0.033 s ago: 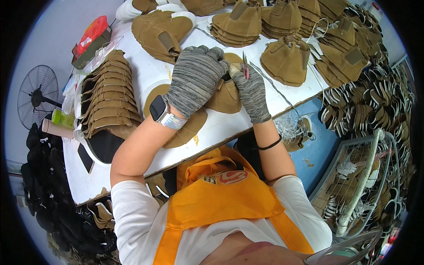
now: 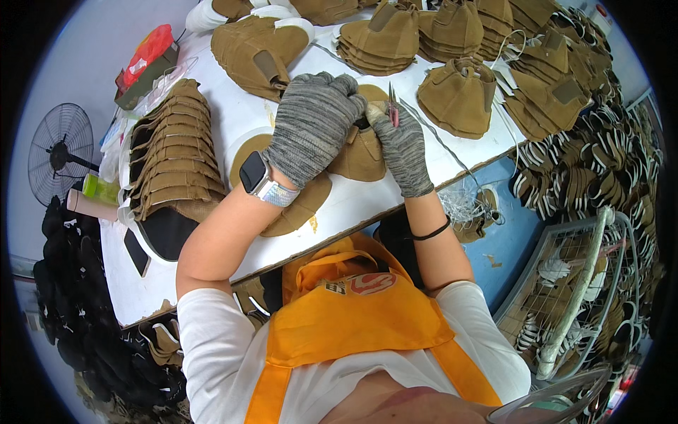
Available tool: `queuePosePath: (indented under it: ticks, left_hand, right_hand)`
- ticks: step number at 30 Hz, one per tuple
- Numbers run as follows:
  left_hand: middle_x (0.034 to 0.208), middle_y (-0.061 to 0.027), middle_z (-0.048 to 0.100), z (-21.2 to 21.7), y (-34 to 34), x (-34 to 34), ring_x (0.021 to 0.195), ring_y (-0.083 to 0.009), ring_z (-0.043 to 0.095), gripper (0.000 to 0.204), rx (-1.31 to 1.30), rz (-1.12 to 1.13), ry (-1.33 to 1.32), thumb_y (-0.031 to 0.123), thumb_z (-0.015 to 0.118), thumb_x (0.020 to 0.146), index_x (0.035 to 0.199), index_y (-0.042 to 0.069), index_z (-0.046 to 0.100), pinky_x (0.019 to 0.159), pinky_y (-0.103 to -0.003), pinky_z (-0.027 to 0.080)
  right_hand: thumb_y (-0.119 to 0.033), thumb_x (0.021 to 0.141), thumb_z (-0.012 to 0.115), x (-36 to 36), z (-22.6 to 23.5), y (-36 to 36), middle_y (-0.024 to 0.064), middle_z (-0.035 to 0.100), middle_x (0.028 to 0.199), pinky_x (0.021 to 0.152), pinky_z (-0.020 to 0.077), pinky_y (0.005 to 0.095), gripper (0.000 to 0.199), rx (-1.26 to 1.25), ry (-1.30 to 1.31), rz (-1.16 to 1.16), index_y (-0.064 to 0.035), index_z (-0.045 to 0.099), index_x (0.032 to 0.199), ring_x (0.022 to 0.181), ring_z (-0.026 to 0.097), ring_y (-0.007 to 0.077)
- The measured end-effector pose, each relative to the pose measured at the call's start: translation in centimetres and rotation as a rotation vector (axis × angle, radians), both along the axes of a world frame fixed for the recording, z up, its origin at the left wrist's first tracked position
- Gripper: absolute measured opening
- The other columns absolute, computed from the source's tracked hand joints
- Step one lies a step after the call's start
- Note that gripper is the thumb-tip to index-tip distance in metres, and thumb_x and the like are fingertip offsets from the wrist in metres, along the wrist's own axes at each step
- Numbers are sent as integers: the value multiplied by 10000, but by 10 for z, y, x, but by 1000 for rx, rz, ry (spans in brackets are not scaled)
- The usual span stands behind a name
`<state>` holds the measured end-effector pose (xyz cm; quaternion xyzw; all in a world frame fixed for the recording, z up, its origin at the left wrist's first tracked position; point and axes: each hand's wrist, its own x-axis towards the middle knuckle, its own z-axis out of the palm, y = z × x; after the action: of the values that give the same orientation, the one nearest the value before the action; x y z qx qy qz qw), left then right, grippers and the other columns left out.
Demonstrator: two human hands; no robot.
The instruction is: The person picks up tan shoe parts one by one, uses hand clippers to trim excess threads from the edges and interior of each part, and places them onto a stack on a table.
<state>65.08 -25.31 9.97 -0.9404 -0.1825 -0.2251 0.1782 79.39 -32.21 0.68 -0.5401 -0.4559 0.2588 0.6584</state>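
Note:
Both hands wear grey knitted gloves and meet over a brown fabric shoe upper [image 2: 359, 157] on the white table. My left hand [image 2: 311, 131] has its fingers curled closed on the upper's top edge. A pair of small thread snips [image 2: 393, 109] with reddish handles sticks up from my right hand [image 2: 402, 148], blades pointing away from me. That hand's fingertips also press together at the upper, close to the left fingers. The exact pinch is partly hidden by the gloves. Beneath my left wrist lies another flat brown piece [image 2: 300, 205].
A row of nested brown uppers [image 2: 176, 155] stands at the left, beside a dark phone [image 2: 137, 253]. Stacked uppers [image 2: 378, 42] line the far side; a single stack [image 2: 455, 99] sits right of my hands. A wire cart [image 2: 565, 297] stands at lower right. A fan [image 2: 60, 152] is at far left.

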Motion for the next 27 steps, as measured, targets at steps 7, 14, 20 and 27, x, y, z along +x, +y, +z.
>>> queuePosePath:
  ticks: [7,14,20,27]
  left_hand:
    - [889,-125,617,-11,10,-4,880,-310,588,181,-308,66,-127,167,638,815,939,36,642,781,-411,463]
    - [869,-100,601,-32,29,-11,797,-236,567,231,-703,-143,-320,174,637,858,1009,2,613,726,-350,471]
    - [873,-22,591,-18,21,-12,801,-109,532,254,-1336,-124,-461,234,620,907,1014,4,617,720,-256,460]
    - [893,-62,617,-19,25,-12,845,-162,568,241,-968,-70,-426,161,705,814,1008,30,649,786,-300,465]
  right_hand:
    - [-206,884,631,0,-5,5,94,657,862,725,490,281,236,33,23,0,13,638,971,773,604,166]
    - [-229,878,648,-2,3,-2,81,652,850,724,487,271,269,2,129,3,21,638,979,761,586,155]
    - [-260,868,664,1,2,-2,66,642,843,728,481,256,293,-28,92,-22,9,643,983,768,576,131]
    - [-260,883,646,1,-1,2,73,647,874,745,485,259,297,-59,157,-11,7,642,1011,792,586,132]
